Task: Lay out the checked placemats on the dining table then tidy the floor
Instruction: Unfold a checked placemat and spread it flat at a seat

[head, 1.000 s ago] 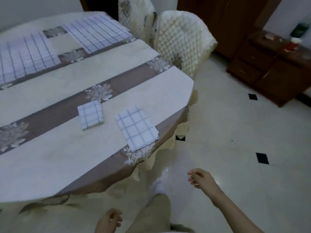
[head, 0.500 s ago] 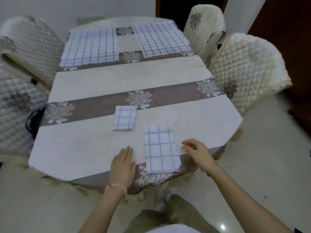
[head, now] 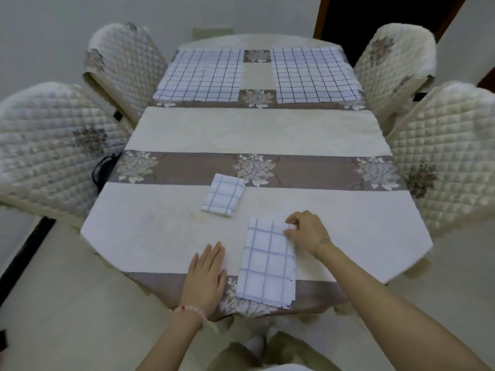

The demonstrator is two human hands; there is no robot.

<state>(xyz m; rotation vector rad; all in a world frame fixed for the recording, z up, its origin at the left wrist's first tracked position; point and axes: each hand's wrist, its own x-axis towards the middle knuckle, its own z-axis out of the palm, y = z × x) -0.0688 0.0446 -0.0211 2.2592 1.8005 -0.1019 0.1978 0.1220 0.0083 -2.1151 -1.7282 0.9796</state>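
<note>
Your right hand [head: 308, 234] pinches the far corner of the folded placemat [head: 267, 266] at the near edge of the bench [head: 257, 129].
Your left hand [head: 207, 274] lies flat beside it, fingers [head: 214, 253] straight. A smaller folded placemat [head: 223, 195] sits just beyond, two spread placemats [head: 203, 76] at the far end; quilted chairs [head: 53, 145] crowd both long sides.

1. The room is lit dimly and evenly, and a cool grey cast is laid over the bench [head: 254, 129] and wall [head: 53, 36].
2. Shadows are kept soft and faint, with blurred outlines.
3. The doorway [head: 361, 17] is left almost black.
4. The far placemats [head: 203, 76] are slightly washed out.
5. Detail is softened throughout, and the grid of the near placemat [head: 267, 263] is rendered smeared.
6. The chairs [head: 53, 145] are bowed outward by wide-angle distortion at the frame edges.
</note>
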